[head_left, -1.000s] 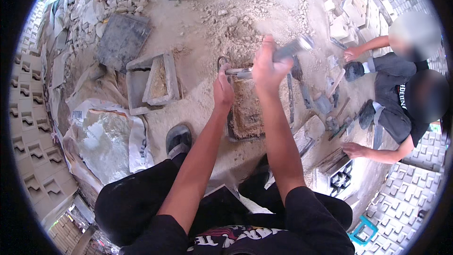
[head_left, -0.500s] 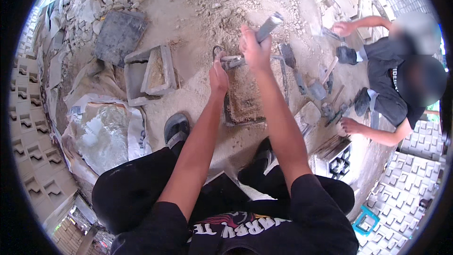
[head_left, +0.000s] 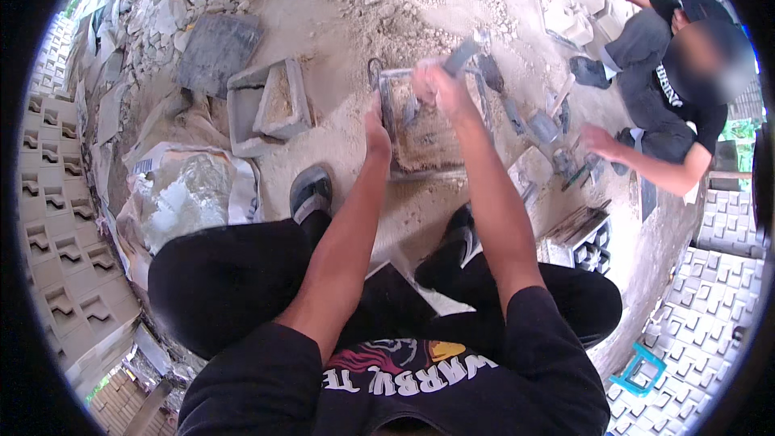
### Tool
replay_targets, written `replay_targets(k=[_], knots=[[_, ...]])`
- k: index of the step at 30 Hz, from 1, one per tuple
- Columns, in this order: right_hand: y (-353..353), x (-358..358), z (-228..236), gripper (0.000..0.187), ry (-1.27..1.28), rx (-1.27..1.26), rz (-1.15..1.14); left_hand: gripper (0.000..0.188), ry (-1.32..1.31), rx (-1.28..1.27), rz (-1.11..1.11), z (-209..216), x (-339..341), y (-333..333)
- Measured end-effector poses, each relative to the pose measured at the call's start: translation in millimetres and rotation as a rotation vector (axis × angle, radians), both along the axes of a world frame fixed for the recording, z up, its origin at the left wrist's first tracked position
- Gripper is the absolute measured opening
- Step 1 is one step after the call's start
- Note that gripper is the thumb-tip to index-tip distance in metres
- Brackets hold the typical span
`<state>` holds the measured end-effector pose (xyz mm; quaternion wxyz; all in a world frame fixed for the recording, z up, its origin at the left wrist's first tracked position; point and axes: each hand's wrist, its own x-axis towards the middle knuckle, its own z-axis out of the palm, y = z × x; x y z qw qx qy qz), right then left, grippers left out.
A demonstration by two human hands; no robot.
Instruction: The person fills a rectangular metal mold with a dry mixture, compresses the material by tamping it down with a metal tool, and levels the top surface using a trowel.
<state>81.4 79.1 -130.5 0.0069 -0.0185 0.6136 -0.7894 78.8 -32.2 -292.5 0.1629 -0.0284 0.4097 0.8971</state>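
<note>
A square metal mould (head_left: 429,173) filled with sandy brown mix lies on the ground in front of me. My left hand (head_left: 376,129) is at its left side, seen edge-on, with its fingers closed on the rim. Over the far part of the mould, my right hand (head_left: 438,85) grips a grey metal bar (head_left: 462,57) in a closed fist. The bar slants up to the right, with a shiny end. Below that fist, a small grey metal piece shows against the mix; whether it belongs to the bar, I cannot tell.
Left lie a hollow concrete block (head_left: 242,117), a dark square plate (head_left: 218,55) and an open sack of white powder (head_left: 186,202). A trowel (head_left: 544,125) and other tools lie right of the mould. Beyond them a co-worker (head_left: 670,101) squats, arms spread.
My right hand has come down nearer the mould with the metal bar. My left hand stays at the mould's left side. The co-worker has leaned away and stretched one arm farther back.
</note>
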Motion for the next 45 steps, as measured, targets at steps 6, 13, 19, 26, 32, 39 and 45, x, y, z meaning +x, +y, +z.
replay_targets(k=[6, 13, 19, 26, 32, 39, 45], knots=[[-19, 45, -17, 0.033, 0.083, 0.211, -0.15, 0.068, -0.256, 0.145, -0.002, 12, 29, -3], [-17, 54, -23, 0.024, -0.014, 0.121, -0.055, 0.071, -0.274, 0.022, 0.013, -8, 34, -14], [-16, 54, -25, 0.015, -0.04, 0.106, -0.077, 0.071, -0.356, 0.034, 0.067, -13, 32, -18], [-58, 70, 0, 0.035, 0.03, 0.206, -0.24, 0.072, -0.253, -0.061, 0.049, -20, 24, -7], [-30, 73, 36, 0.052, -0.084, 0.217, -0.753, 0.066, 0.262, -0.644, 0.026, -15, 25, 2], [68, 108, 36, 0.058, -0.086, 0.468, -1.194, 0.062, 0.767, -1.242, -0.22, 113, 9, 20], [101, 147, -21, 0.059, -0.267, 0.812, -1.356, 0.064, 0.871, -1.381, -0.271, 158, 24, 28]])
